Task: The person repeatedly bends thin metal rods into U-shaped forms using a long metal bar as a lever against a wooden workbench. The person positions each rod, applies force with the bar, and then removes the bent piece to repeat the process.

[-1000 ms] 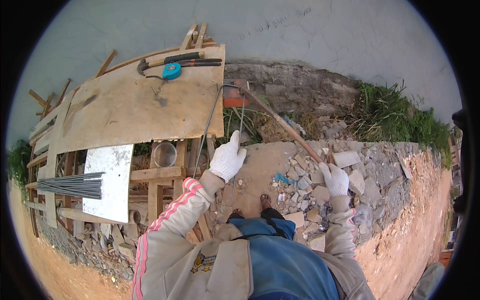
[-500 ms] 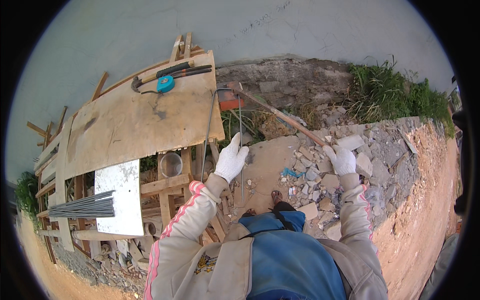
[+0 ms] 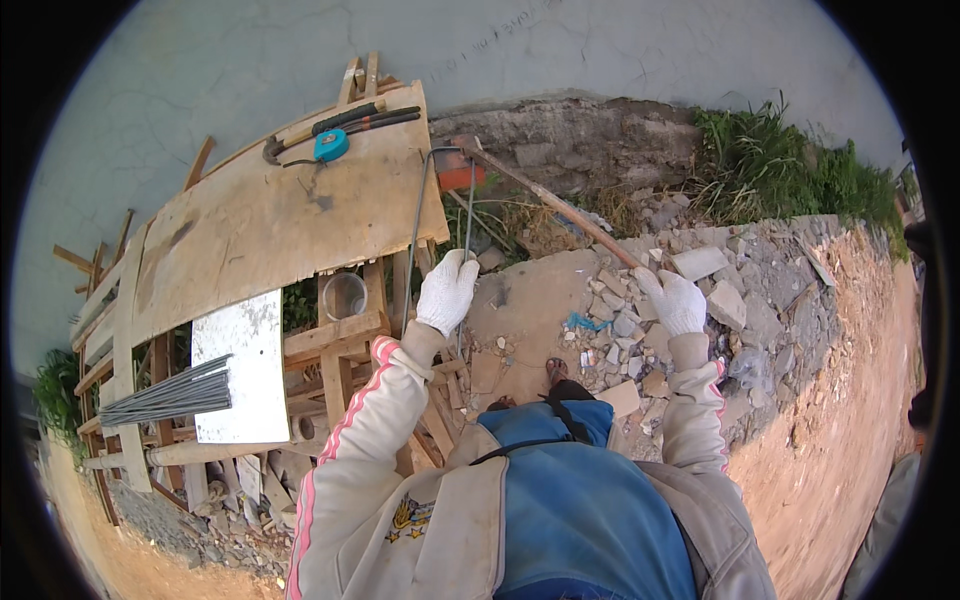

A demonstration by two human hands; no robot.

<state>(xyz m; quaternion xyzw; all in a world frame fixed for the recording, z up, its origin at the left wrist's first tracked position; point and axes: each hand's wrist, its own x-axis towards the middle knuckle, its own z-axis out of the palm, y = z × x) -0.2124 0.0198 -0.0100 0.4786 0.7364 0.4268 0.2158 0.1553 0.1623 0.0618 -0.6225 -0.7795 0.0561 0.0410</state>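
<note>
In the head view, the gloved left hand [image 3: 446,291] is closed around a bent steel rod [image 3: 418,215] that rises toward the far edge of the plywood bench [image 3: 260,235], its lower end hidden behind the glove and sleeve. The gloved right hand [image 3: 673,298] hangs over rubble [image 3: 700,290] to the right, fingers loosely spread and holding nothing. On the bench's far end lie a hammer [image 3: 315,130] and a blue tape measure [image 3: 331,146]; a rod bundle [image 3: 165,393] at near left is partly cut off by the lens rim.

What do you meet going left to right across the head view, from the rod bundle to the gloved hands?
Bundle of grey rods → white panel → clear jar → left hand on bent steel bar → right hand.
</note>
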